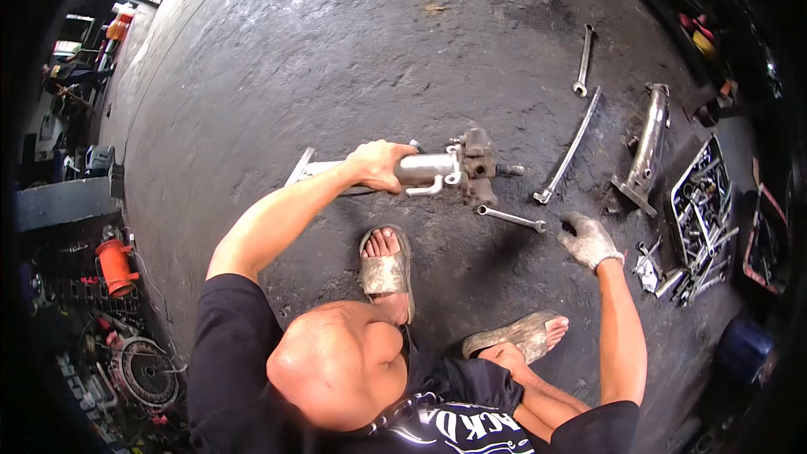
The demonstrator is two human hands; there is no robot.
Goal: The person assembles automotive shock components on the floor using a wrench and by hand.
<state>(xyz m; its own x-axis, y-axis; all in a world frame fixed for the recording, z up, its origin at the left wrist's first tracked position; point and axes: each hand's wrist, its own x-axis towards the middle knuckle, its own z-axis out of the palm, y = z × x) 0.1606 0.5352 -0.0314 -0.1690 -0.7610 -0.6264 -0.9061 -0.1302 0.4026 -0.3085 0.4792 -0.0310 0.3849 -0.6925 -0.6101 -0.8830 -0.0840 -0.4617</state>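
My bare left hand is wrapped round a silver metal cooler tube, which lies crosswise before me. A dark, grimy valve block is joined to its right end, and a thin bent pipe runs along its near side. In a light knitted glove, my right hand hovers low over the floor, its fingers curved but apart and nothing seen in them. Just left of its fingertips lies a combination wrench, a small gap between them.
A long-handled wrench and another combination wrench lie farther off on the dark floor. To the right are a second flanged metal tube and a tray heaped with sockets and tools. My sandalled feet are close below the tube.
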